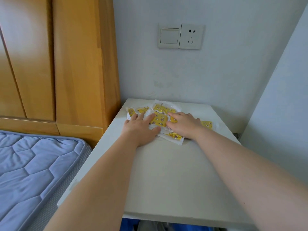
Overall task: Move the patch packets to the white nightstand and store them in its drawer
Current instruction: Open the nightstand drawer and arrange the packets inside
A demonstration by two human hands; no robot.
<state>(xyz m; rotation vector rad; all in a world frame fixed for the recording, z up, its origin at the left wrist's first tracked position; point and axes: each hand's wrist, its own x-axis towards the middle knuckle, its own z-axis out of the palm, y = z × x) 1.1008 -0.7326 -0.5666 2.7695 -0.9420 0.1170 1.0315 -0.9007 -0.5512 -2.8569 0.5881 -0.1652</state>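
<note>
Our left hand and right hand press flat, fingers straight, gripping nothing, on the packets atop the nightstand.

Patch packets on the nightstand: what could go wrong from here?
1. The patch packets lie in a loose, overlapping pile under the left hand and right hand; some could slide free when lifted.
2. The outlying packet sits near the nightstand top's right edge and may drop off.
</note>
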